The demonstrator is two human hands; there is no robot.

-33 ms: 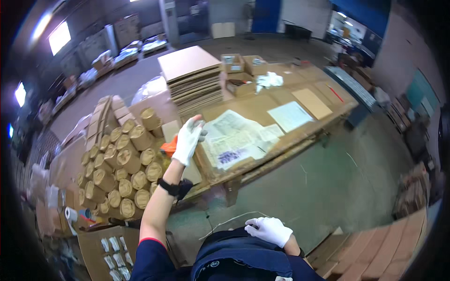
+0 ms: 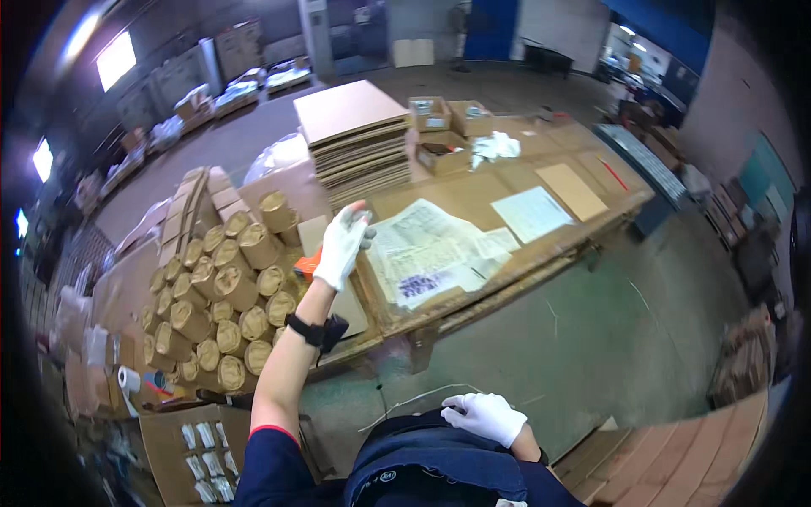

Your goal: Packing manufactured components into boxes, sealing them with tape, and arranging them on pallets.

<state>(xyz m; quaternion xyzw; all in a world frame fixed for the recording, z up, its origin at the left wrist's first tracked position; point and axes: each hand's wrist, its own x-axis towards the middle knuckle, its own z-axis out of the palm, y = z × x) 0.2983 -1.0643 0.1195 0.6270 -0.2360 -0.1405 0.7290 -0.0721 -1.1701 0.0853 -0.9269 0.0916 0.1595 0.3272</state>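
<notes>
My left hand (image 2: pixel 345 247), in a white glove with a reddish tip at one finger, reaches out over the table. Its fingers are loosely bent and apart, with nothing visible between them. Just beside it, partly hidden by the hand, is an orange object (image 2: pixel 307 264) whose kind I cannot make out. Many brown paper-wrapped cylinders (image 2: pixel 236 287) stand and lie to its left. Printed paper sheets (image 2: pixel 435 245) with a purple mark spread out to its right. My right hand (image 2: pixel 490 420), also gloved, hovers close to my waist, fingers loosely curled, thumb apart, holding nothing that shows.
A tall stack of cardboard sheets (image 2: pixel 359 139) rises behind my left hand. Small open boxes (image 2: pixel 443 156) and a white cloth (image 2: pixel 495 148) sit farther back. Lower left, an open carton (image 2: pixel 169 444) holds white packets. The table's front edge (image 2: pixel 507 287) borders the green floor.
The whole view has shifted slightly, so the table and its contents sit a little farther right. Both hands keep nearly the same pose.
</notes>
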